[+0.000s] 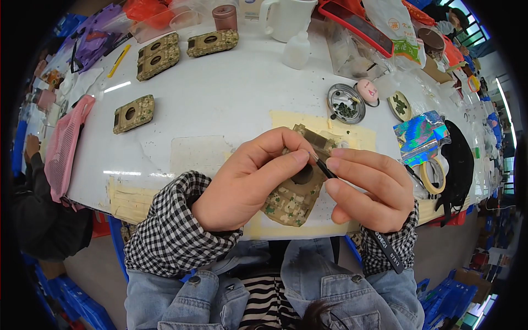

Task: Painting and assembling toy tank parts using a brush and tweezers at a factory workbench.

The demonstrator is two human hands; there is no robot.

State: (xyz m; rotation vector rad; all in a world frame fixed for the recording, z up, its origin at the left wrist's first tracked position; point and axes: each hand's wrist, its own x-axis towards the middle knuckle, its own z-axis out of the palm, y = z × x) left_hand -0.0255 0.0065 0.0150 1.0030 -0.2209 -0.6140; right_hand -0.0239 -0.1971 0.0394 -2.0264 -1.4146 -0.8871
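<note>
A toy tank hull point(291, 203) in camouflage colours, with a round hole in its top, sits between my hands just above the table's near edge. My left hand point(253, 179) is closed on the hull, its thumb and forefinger meeting near the hole. Between the fingers of my right hand point(374, 190) are black tweezers point(388, 252), whose tips reach the left fingertips. Their rear end slants down past my right wrist. Anything at the tips is too small to make out.
More camouflage hulls point(133, 114) lie at the left and far left, near a yellow knife point(119, 61). Right of my hands are a round dish point(346, 103) of small green parts, a second dish point(400, 106) and a tape roll point(433, 175). A white jug point(286, 21) stands behind.
</note>
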